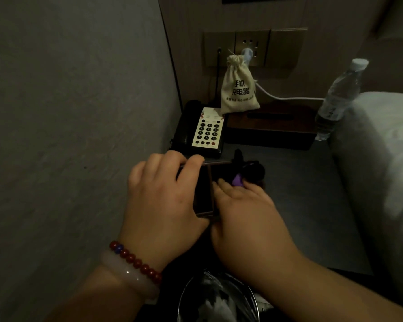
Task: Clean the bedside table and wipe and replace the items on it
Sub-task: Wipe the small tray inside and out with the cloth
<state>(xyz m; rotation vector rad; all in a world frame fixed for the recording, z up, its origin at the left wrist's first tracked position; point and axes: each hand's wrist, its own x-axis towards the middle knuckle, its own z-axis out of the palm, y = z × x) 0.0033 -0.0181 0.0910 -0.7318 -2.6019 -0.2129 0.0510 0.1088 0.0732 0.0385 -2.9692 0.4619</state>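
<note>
We are working on the dark grey bedside table [300,194], which is standing between a grey wall and the white-sheeted bed [382,159]. The task's items are sitting on it, most along its back edge. The step in hand appears to be wiping one item at the front left: a dark, flat rectangular object [204,191], too dim to identify. The left hand [163,196], wearing a pale bangle and a red bead bracelet, is gripping this object with fingers curled over its far edge. The right hand [247,212] is lying across it with fingers reaching forward to a small purple piece [239,180] beside a black lump [251,169]; we cannot tell whether it is pinching either. To do the step well, we are advising a firm left grip, full strokes across each face, and return to a wiped patch. Turning to containers: the dark wooden tissue box [270,129] is showing an open slot with no tissue visible. The round metal bin [216,298] below the hands is holding a crumpled liner; further contents are unclear. The black telephone with a white keypad [207,131] is touching the box. The clear plastic bottle [335,98] is capped; its level is unreadable. The beige drawstring pouch [239,89] is tied shut, hiding its contents.
</note>
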